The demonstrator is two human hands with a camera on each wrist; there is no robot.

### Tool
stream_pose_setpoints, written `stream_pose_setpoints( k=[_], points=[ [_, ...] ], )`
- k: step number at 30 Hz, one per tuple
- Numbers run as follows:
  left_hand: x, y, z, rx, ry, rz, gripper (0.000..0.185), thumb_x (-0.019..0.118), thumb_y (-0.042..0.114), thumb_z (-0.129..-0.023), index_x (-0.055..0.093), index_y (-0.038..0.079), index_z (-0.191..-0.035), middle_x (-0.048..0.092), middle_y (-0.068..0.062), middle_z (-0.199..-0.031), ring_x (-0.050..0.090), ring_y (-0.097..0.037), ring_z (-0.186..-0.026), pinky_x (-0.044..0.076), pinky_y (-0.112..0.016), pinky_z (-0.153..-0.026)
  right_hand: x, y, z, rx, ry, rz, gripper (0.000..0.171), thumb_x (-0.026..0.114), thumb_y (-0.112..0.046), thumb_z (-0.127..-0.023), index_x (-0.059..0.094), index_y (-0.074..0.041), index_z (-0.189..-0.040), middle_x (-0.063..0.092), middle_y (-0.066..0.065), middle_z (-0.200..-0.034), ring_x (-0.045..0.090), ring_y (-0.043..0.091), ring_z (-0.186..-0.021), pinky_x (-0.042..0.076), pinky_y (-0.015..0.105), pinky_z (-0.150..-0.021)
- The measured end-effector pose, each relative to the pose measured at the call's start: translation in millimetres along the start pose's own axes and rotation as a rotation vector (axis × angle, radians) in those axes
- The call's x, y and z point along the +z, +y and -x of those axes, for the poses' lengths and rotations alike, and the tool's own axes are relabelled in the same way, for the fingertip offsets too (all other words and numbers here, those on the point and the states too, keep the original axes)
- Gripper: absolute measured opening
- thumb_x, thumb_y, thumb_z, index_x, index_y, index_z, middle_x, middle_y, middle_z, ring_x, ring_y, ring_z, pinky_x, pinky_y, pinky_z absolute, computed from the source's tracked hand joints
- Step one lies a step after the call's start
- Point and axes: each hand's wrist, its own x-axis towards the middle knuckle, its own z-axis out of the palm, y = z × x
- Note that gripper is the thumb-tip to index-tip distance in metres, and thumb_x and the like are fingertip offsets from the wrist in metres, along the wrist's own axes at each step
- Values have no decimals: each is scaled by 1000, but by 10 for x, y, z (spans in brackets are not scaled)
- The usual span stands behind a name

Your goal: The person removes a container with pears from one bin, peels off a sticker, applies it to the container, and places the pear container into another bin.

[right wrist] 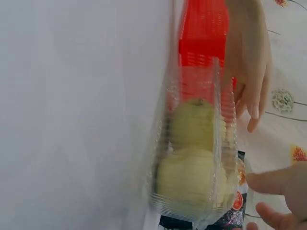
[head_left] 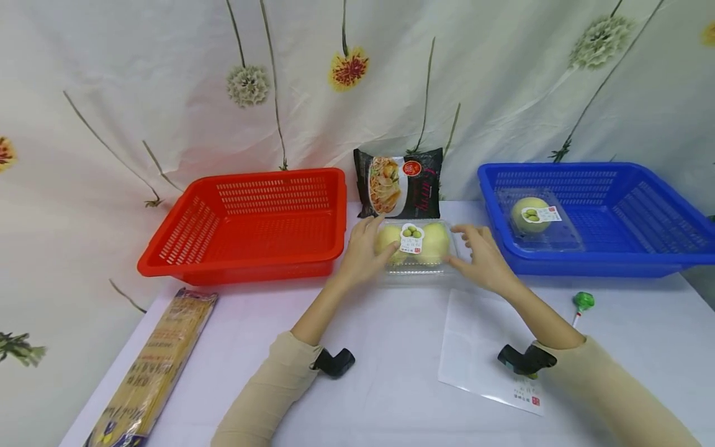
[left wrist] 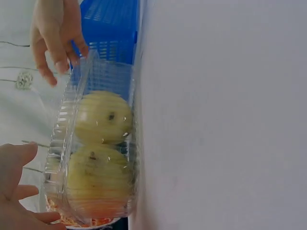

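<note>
A clear plastic box (head_left: 416, 246) with two yellow-green fruits and a label lies on the white table between the two baskets. My left hand (head_left: 368, 245) rests against its left end, fingers laid over the lid and thumb at the front. My right hand (head_left: 475, 248) is at the right end, fingers spread and nearly straight. In the left wrist view the box (left wrist: 96, 153) lies between my left hand (left wrist: 14, 191) and my right hand (left wrist: 55, 33). The right wrist view has the box (right wrist: 194, 158), the left hand (right wrist: 249, 62) beyond it and right fingers (right wrist: 280, 184) beside it.
A red basket (head_left: 251, 217) stands left of the box; a blue basket (head_left: 614, 211) on the right holds another clear fruit box (head_left: 536, 217). A black noodle packet (head_left: 399, 183) leans behind. A spaghetti packet (head_left: 151, 366), a clear sheet (head_left: 486, 335) and a green lollipop (head_left: 583, 302) lie nearer.
</note>
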Motion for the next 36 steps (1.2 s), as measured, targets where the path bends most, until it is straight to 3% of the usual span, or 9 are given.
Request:
stream_pose_setpoints(
  k=[3,7,10,13,19,24,27,31,36],
  points=[
    [-27,-71,-116,-57,-13,60,67,59,28,-90,32,0,-144,34,-22,-144,29,-35,-134,24,-53,-109,67,-12,122,54,75,-30,22,67,-9,-84,56,5,-96,51,14,-77,48,26,-71,41,33,-61],
    [-26,-149,-253,-89,-6,118,66,59,25,-89,33,-3,-142,38,-20,-144,33,-34,-133,26,-48,-110,155,-18,247,101,-62,-163,17,65,-12,-87,61,3,-81,56,5,-65,49,14,-58,41,25,-50],
    [9,-188,-333,-134,-11,160,64,59,25,-90,34,-2,-142,39,-21,-143,34,-34,-132,27,-46,-110,244,-32,307,183,-248,-368,24,62,-14,-90,63,9,-95,65,14,-77,58,15,-64,50,26,-53],
    [59,-217,-384,-200,-8,209,60,57,24,-91,36,-1,-142,41,-22,-141,37,-33,-131,29,-46,-109,346,-72,340,298,-389,-648,43,57,-13,-93,49,18,-121,64,28,-102,66,21,-78,56,31,-65],
    [171,-284,-376,-272,102,322,45,58,17,-92,49,-2,-131,54,-24,-124,53,-33,-115,41,-41,-100,479,-192,335,445,-469,-1019,62,49,-12,-96,17,17,-140,47,36,-129,65,22,-97,52,32,-85],
    [208,-265,-267,-243,169,353,41,60,13,-88,55,-6,-124,60,-24,-111,59,-34,-99,48,-40,-89,449,-243,300,502,-399,-1054,54,47,-10,-96,23,17,-136,48,33,-128,64,19,-96,52,30,-84],
    [182,-211,-186,-265,154,347,43,60,16,-88,55,-4,-126,61,-24,-112,60,-34,-99,50,-41,-86,392,-232,277,531,-341,-1033,44,48,-11,-97,31,14,-129,51,30,-124,64,18,-93,53,27,-81],
    [104,-113,-67,-344,32,343,48,61,22,-88,54,-3,-128,64,-23,-109,62,-29,-96,52,-35,-79,317,-205,261,591,-247,-958,45,52,-18,-95,31,8,-126,52,24,-120,63,15,-89,53,25,-76],
    [1,22,76,-453,-215,447,61,61,23,-89,39,-7,-138,64,-21,-98,60,-17,-65,51,-26,-63,231,-193,255,652,-179,-923,68,57,-19,-92,17,7,-141,41,19,-121,55,14,-88,52,23,-72]
  ],
)
